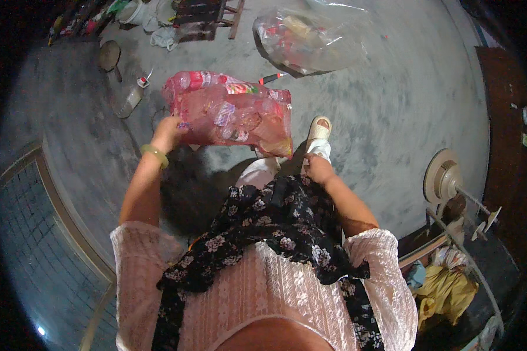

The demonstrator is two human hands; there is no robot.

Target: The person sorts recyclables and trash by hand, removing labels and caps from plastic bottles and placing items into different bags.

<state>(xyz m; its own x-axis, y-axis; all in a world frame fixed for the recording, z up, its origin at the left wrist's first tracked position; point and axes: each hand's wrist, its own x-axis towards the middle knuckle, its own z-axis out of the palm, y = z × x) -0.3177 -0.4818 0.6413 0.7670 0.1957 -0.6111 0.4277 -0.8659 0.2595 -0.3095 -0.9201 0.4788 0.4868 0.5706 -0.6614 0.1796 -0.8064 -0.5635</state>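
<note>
My left hand [168, 133], with a pale bangle [155, 155] at the wrist, grips the left edge of a pink mesh bag [202, 105] filled with plastic bottles. The bag lies sideways in front of my legs. Near my right knee, my right hand [318, 169] is at the hem of my black floral apron [263, 210]; whether its fingers hold the cloth is hard to tell. Beyond the bag, a red-and-black handled tool [270, 79] rests on the concrete floor [386, 109].
A large clear plastic bag [307, 39] of mixed items lies ahead. Left are a plastic jug [131, 101] and a round long-handled pan [110, 56]. A wooden chair [197, 19] lies at the top. A pedestal fan base [443, 175] and yellow bag [443, 289] are right.
</note>
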